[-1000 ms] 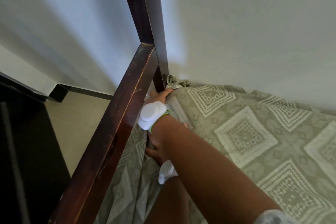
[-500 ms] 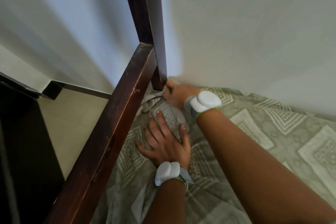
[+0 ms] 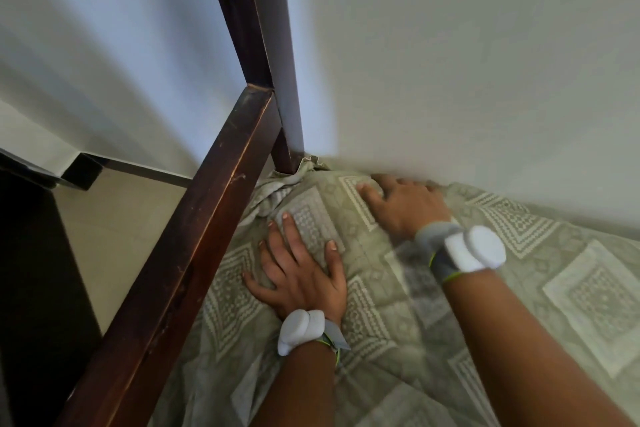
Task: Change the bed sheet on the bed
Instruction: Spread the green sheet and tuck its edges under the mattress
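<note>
Green patterned bed sheet [image 3: 485,305] spread over the mattress, filling the lower right of the view, with a bunched corner [image 3: 277,191] crumpled at the foot of the dark wooden bedpost [image 3: 249,45]. Left hand [image 3: 301,274] laid flat on the sheet near the corner, fingers straight and spread, pressing the fabric down, gripping nothing. Right hand [image 3: 401,204] placed further back, palm down on the sheet along the white wall [image 3: 450,62], fingers extended toward the corner; fingertips at the wall edge, partly blurred. White wrist-worn devices [image 3: 474,248] on both wrists. Dark wooden rail [image 3: 180,270] running diagonally just left of the left hand. Tiled floor [image 3: 114,218] visible beyond the rail.
</note>
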